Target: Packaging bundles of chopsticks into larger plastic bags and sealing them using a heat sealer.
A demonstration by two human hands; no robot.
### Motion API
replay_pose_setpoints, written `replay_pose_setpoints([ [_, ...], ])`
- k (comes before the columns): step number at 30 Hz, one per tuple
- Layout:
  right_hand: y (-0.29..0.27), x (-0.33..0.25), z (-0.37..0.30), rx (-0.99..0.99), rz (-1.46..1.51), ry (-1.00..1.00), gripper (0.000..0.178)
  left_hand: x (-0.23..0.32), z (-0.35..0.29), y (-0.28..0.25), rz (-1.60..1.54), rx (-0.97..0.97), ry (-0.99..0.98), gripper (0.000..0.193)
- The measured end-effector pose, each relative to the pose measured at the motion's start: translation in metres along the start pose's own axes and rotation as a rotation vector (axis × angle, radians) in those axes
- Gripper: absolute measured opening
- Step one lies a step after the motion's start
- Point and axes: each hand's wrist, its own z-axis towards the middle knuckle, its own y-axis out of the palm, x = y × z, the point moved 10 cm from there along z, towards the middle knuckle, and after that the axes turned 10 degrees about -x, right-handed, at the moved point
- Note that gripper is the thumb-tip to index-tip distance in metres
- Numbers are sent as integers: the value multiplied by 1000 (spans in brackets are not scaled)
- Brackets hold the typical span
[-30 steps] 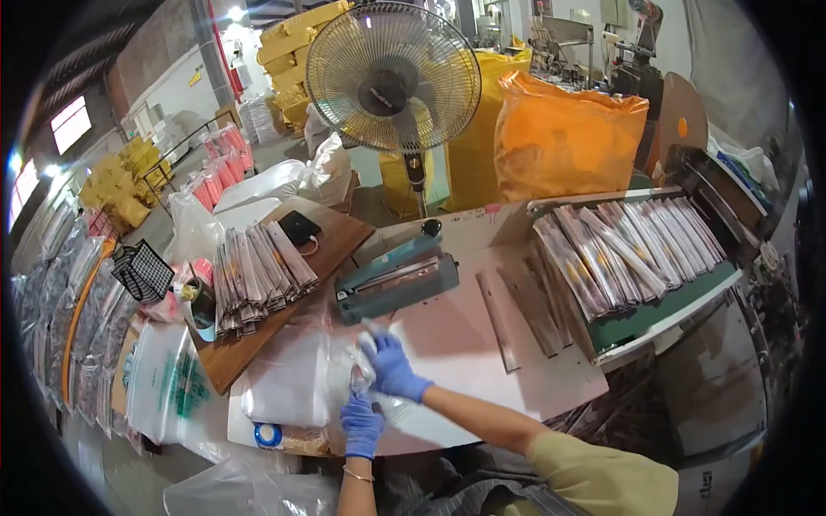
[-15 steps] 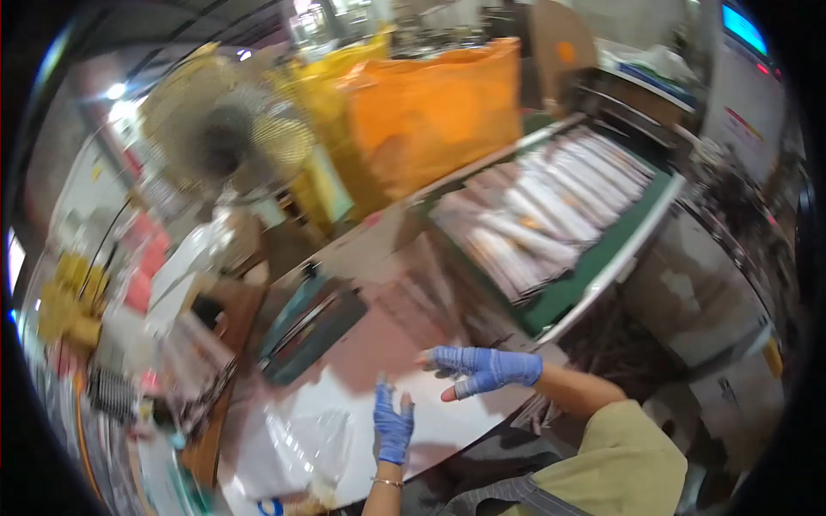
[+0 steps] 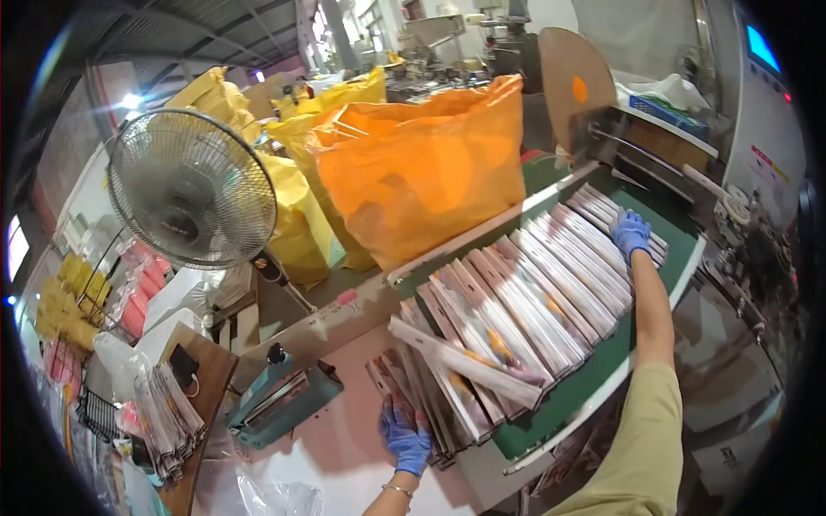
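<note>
A long leaning row of flat, clear-wrapped printed packets (image 3: 516, 297) lies on a green conveyor belt (image 3: 538, 427) and reaches onto the pinkish work table (image 3: 344, 469). One packet (image 3: 469, 361) rests askew across the others. My left hand (image 3: 404, 437), in a blue fingerless glove, touches the packets at the near-left end, its fingers extended against them. At the far-right end, my right hand (image 3: 631, 234), gloved alike, lies over the packets with its arm stretched out. Neither hand is visibly closed around a packet.
A teal tool-like holder (image 3: 284, 404) stands on the table, left of the packets. Beyond the belt are a large orange bag (image 3: 422, 172) and a standing fan (image 3: 191, 189). More packets (image 3: 165, 413) lean on a wooden side table (image 3: 206, 404). Machinery (image 3: 748, 249) stands at right.
My right hand has gone from above the table to the far end of the row. The packets now extend onto the table, and my left hand touches their near end. The view has shifted.
</note>
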Motion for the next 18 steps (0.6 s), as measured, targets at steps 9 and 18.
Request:
replay_pose_setpoints([
  [9, -33, -206, -160, -280, 123, -502, 62, 4, 0, -14, -53, 63, -156, 50],
  [18, -45, -364, -418, -539, 176, -871, 63, -126, 29, 28, -1545, 57, -384, 76],
])
